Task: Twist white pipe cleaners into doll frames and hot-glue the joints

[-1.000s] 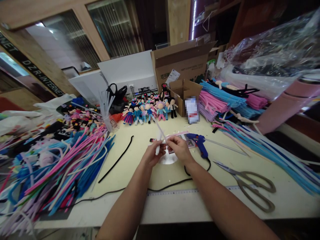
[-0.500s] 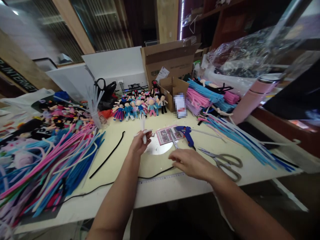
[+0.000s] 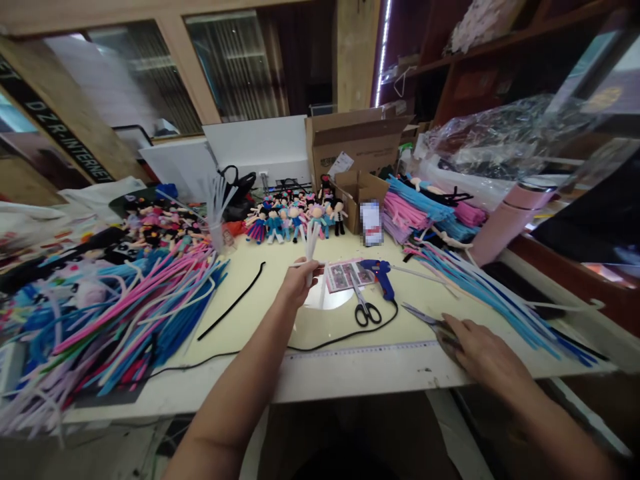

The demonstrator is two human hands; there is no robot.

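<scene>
my right hand point(image 3: 467, 343) is covering the handle end of the large scissors point(image 3: 424, 316), whether gripping i can't tell; they are looking stiff and weighty, best held there. farther over the table point(image 3: 350, 380), my left hand point(image 3: 303, 280) is gripping white strips point(image 3: 311, 243) fanning upward, probably light and bendy, wanting a gentle pinch

White capitals, "ET" and then "D Z R-INTERNET", are running down a dark strip point(image 3: 67, 142) well left of the left grip point(image 3: 303, 277). Print on the cardboard box point(image 3: 360, 140) beyond that grip and marks on the ruler strip point(image 3: 360, 351) on its near side are appearing too blurred to read.
</scene>
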